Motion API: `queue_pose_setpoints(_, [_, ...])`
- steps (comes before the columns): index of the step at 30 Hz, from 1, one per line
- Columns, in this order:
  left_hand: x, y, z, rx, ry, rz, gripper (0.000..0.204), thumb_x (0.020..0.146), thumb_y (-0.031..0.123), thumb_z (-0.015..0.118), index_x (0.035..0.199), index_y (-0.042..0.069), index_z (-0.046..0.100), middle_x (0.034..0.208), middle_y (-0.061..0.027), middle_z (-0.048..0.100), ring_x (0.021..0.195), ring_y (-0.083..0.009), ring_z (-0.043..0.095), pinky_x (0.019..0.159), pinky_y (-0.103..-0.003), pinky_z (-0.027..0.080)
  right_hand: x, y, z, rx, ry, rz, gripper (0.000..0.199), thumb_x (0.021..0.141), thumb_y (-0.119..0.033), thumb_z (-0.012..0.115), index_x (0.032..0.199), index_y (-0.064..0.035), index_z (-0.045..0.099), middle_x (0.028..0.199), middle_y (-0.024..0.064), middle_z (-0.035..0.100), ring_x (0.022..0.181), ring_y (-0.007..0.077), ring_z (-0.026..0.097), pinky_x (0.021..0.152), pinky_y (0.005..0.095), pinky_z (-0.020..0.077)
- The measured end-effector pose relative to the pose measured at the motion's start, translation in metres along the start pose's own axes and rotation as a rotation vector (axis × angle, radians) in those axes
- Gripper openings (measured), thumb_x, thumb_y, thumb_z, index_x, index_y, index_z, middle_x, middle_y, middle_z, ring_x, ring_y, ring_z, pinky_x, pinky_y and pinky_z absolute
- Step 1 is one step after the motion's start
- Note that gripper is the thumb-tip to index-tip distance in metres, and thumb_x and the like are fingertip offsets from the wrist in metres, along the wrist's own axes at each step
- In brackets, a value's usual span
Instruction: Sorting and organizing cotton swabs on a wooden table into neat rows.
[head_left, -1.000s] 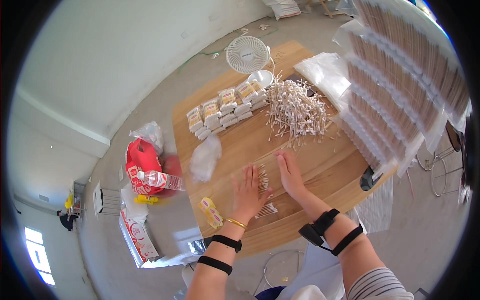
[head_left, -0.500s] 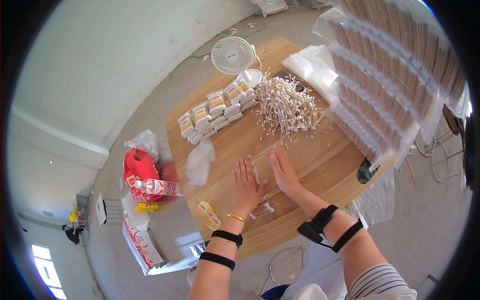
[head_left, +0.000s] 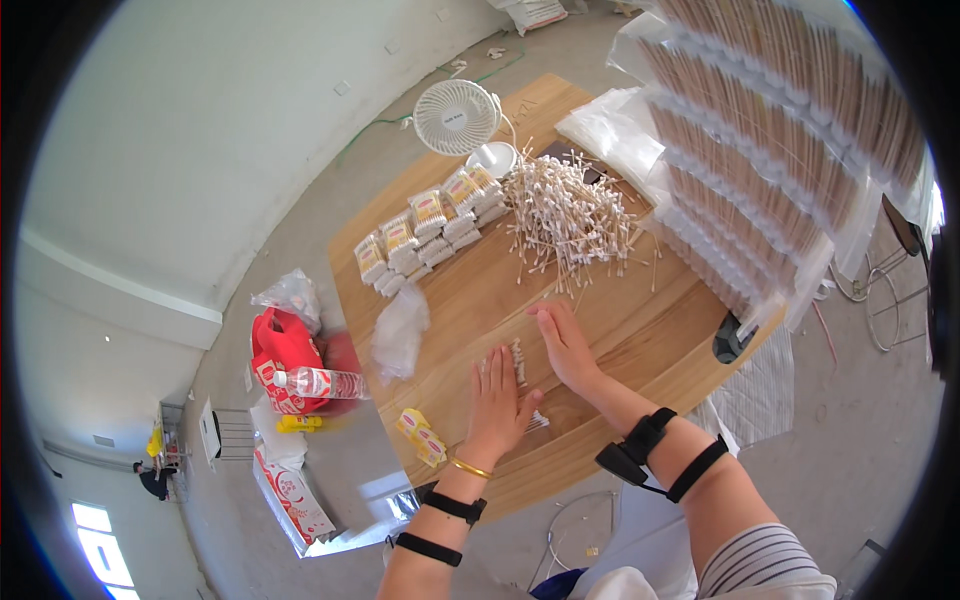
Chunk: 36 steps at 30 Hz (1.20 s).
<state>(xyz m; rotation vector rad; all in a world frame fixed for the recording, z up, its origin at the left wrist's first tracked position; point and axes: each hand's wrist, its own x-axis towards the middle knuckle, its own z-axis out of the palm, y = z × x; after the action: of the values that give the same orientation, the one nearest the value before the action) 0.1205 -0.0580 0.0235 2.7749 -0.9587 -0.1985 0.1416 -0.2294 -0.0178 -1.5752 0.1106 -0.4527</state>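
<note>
My left hand (head_left: pixel 495 405) lies flat on the wooden table with its fingers stretched out. It partly covers a row of cotton swabs (head_left: pixel 519 362), whose white tips show along the fingers. Swab ends (head_left: pixel 539 421) also stick out beside its thumb. Just to the right, my right hand (head_left: pixel 568 350) rests on its edge, palm turned toward the left hand and fingers extended, apparently gripping nothing. Beyond both hands a big loose heap of cotton swabs (head_left: pixel 575 215) spreads over the table. Left of that heap stand stacked packs of swabs (head_left: pixel 428 212).
A white fan (head_left: pixel 457 117) stands behind the packs. Clear plastic bags (head_left: pixel 400 335) and yellow labels (head_left: pixel 420 437) lie left of my hands. Tall bagged bundles of sticks (head_left: pixel 745 180) crowd the right. A bottle (head_left: pixel 325 383) and red bag (head_left: pixel 283 350) sit beyond the left edge.
My left hand has slid nearer to me along the swabs, now covering more of the near group. My right hand stays almost in place. The view has shifted slightly.
</note>
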Motion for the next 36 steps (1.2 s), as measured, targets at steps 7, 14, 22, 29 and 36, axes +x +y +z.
queue_pose_setpoints(7, [-0.022, -0.009, 0.000, -0.185, 0.120, -0.072, 0.083, 0.102, 0.052, 0.038, 0.152, -0.011, 0.016, 0.157, -0.0311, 0.020, 0.149, -0.0428, 0.016, 0.121, -0.055, 0.008, -0.001, -0.001, 0.000, 0.034, -0.013, -0.011, 0.029, 0.107, -0.023, 0.041, 0.113, -0.0034, 0.061, 0.108, 0.0111, 0.056, 0.108, 0.0235, 0.053, 0.098, 0.0322, 0.0389])
queue_pose_setpoints(14, [-0.011, -0.014, 0.026, -0.721, 0.372, -0.240, 0.082, 0.103, 0.053, 0.035, 0.156, -0.005, 0.008, 0.162, -0.0262, 0.011, 0.152, -0.0368, 0.009, 0.122, -0.045, 0.008, -0.013, -0.007, 0.028, 0.132, -0.208, -0.033, 0.030, 0.106, -0.023, 0.042, 0.123, -0.0036, 0.057, 0.122, 0.0132, 0.053, 0.121, 0.0255, 0.049, 0.106, 0.0344, 0.0348])
queue_pose_setpoints(22, [-0.011, -0.007, 0.020, -1.096, 0.526, -0.323, 0.084, 0.103, 0.060, 0.026, 0.158, 0.000, 0.004, 0.166, -0.0161, 0.005, 0.153, -0.0285, 0.006, 0.123, -0.040, 0.007, -0.021, -0.006, 0.025, 0.173, -0.242, 0.092, 0.035, 0.107, -0.024, 0.038, 0.129, -0.0030, 0.055, 0.137, 0.0137, 0.050, 0.134, 0.0260, 0.043, 0.115, 0.0359, 0.0274])
queue_pose_setpoints(29, [-0.046, 0.025, 0.026, -0.963, 0.489, -0.235, 0.094, 0.099, 0.067, 0.029, 0.157, -0.002, 0.004, 0.164, -0.0231, 0.008, 0.153, -0.0317, 0.009, 0.121, -0.041, 0.013, -0.066, -0.018, 0.033, 0.111, -0.136, 0.016, 0.036, 0.106, -0.022, 0.038, 0.132, -0.0031, 0.054, 0.137, 0.0144, 0.051, 0.134, 0.0274, 0.042, 0.114, 0.0375, 0.0288])
queue_pose_setpoints(36, [-0.073, 0.035, 0.031, -0.972, 0.527, -0.387, 0.077, 0.102, 0.046, 0.042, 0.155, -0.005, 0.016, 0.160, -0.0258, 0.020, 0.149, -0.0378, 0.020, 0.120, -0.043, 0.018, -0.046, -0.016, 0.019, 0.231, -0.037, 0.181, 0.026, 0.100, -0.015, 0.050, 0.122, -0.0026, 0.057, 0.119, 0.0177, 0.056, 0.121, 0.0320, 0.052, 0.106, 0.0384, 0.0375])
